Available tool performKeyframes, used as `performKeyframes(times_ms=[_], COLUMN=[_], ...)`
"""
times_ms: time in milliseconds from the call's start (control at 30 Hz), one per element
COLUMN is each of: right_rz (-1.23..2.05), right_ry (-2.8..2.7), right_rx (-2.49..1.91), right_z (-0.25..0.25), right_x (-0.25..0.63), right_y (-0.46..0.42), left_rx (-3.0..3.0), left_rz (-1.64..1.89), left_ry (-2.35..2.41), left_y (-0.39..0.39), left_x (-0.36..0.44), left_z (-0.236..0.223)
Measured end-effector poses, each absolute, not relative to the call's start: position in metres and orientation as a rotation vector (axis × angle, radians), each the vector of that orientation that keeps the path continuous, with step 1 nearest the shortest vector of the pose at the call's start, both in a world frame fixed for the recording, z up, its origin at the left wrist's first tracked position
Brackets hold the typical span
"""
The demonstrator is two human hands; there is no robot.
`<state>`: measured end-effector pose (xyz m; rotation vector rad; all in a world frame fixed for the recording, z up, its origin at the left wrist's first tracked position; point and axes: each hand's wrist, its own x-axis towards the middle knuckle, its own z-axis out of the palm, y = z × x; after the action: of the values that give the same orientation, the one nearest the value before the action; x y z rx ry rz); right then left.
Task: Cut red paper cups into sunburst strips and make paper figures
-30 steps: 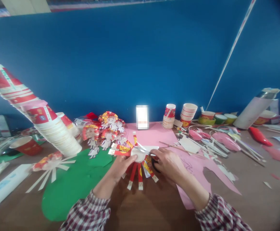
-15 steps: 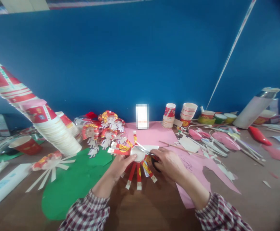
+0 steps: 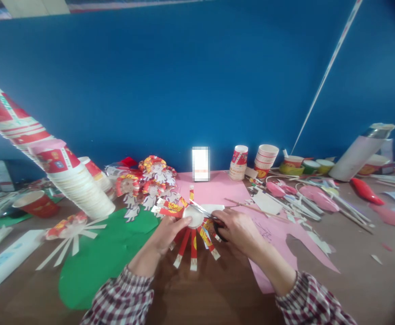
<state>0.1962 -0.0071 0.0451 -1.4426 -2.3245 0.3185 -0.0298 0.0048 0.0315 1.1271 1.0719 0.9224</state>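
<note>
A paper cup (image 3: pixel 195 217), cut into red and yellow strips that fan out around its white round base, is pinched in my left hand (image 3: pixel 166 232) with the thumb on the base. My right hand (image 3: pixel 240 228) is closed around the dark handles of a pair of scissors (image 3: pixel 200 209). The silver blades lie across the upper side of the cup, pointing up and left. Whether they are closed on the paper I cannot tell. Several strips hang toward me, and one stands up at the far side.
Left lie green paper (image 3: pixel 105 266), a leaning cup stack (image 3: pixel 78 189) and paper figures (image 3: pixel 150 194). Pink paper (image 3: pixel 272 239) is under and beyond my right arm. Cup stacks (image 3: pixel 266 158) stand at the back; a red marker-like object (image 3: pixel 366 191) and a white flask (image 3: pixel 353 155) are right.
The cut cup has turned and tilted slightly in my left hand, its lower strips shifting a little left. The scissors stay at its upper side.
</note>
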Motion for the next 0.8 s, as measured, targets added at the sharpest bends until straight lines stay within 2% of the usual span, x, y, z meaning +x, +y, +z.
performKeyframes(times_ms=[433, 800], right_rz=[0.157, 0.159], right_ry=[-2.347, -2.377], right_rx=[-1.476, -1.408], right_z=[0.0396, 0.0386], right_x=[0.1968, 0.1974], right_y=[-0.0067, -0.0061], left_rx=[1.278, 1.248], left_rz=[0.88, 0.861], left_ry=[1.082, 1.025], left_y=[0.0087, 0.0087], left_x=[-0.0363, -0.0374], left_z=[0.0278, 0.0253])
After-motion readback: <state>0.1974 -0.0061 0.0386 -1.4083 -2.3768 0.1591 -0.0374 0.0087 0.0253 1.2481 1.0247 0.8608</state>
